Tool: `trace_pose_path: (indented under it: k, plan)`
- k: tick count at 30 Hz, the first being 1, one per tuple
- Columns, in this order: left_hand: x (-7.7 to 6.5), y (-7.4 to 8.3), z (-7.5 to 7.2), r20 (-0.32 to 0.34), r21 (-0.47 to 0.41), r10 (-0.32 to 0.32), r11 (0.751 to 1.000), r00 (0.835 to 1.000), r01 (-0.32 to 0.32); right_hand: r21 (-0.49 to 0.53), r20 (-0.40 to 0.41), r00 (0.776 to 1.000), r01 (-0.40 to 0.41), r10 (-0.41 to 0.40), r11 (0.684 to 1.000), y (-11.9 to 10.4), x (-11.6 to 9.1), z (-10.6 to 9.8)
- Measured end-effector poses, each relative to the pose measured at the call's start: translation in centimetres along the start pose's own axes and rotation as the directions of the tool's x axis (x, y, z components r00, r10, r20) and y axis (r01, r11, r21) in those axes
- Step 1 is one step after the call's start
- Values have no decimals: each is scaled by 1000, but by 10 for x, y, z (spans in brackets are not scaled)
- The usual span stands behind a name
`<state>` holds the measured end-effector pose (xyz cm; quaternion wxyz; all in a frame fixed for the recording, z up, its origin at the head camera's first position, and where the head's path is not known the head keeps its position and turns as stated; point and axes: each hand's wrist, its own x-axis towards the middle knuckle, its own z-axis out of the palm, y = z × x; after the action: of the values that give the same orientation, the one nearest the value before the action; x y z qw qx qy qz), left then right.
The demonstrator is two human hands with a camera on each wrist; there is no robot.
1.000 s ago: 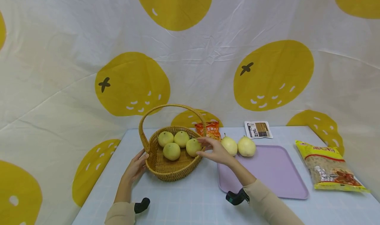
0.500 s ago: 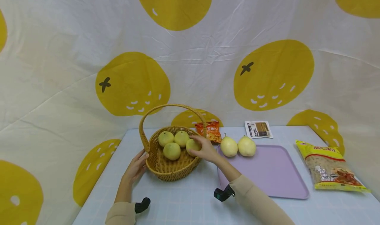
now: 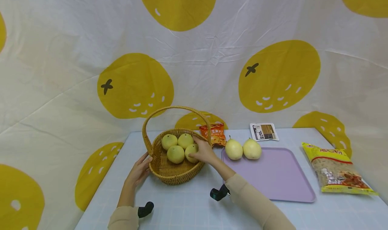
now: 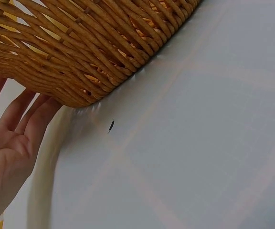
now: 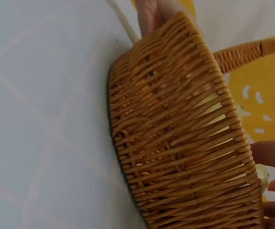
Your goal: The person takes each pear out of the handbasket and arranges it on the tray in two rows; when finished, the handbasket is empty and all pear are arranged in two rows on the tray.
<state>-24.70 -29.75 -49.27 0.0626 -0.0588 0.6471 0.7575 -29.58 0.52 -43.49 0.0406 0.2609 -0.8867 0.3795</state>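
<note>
Yellow-green round fruit [image 3: 189,150] sits in the right hand's [image 3: 204,152] grasp, inside the wicker basket [image 3: 174,180], at the side nearest that hand. Half a second ago it lay farther right; hand and fruit have since shifted leftward, so it is now right up against the front one of three similar fruits [image 3: 175,154] between the hands. The left hand [image 3: 138,171], unmoved, touches the basket's outer wall with its fingers extended. Just beyond the right hand lies an orange snack packet [image 3: 217,135]. To that hand's right, two pears [image 3: 233,149] rest on a lilac tray [image 3: 285,183], with a white-and-brown pouch [image 3: 264,132] behind and a yellow-ended bag [image 3: 337,172] farthest right.
</note>
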Motion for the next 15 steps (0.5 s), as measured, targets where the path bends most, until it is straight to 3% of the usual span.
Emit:
trace_pose_path:
  k: [8,15]
  plan:
    - [0,-1,-1,-3,10,0,1000,1000,0,-50,192,981,32,-22,998,4,8,-4]
    - [0,-1,0,-6,1,5,1000,1000,-5,-51,289,956,75,-57,996,8,8,-8]
